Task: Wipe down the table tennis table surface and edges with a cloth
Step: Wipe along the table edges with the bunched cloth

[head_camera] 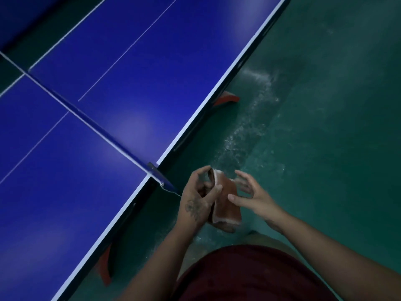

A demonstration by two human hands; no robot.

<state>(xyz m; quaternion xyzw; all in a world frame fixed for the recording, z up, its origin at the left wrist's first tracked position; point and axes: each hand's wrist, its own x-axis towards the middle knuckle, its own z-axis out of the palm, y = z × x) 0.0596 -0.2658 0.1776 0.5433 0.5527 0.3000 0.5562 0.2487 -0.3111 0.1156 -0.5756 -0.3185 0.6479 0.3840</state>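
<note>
Brown cloth (225, 206) hangs pinched in the left grip (200, 193), off the blue counter's (130, 72) near edge beside the net post (155, 173); the right grip (249, 192), fingers spread, hovers just beside it.

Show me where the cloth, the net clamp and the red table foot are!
cloth (226, 208), head view, on its brown middle part.
net clamp (155, 172), head view, on its grey metal bracket.
red table foot (229, 98), head view, on its top face.
</note>
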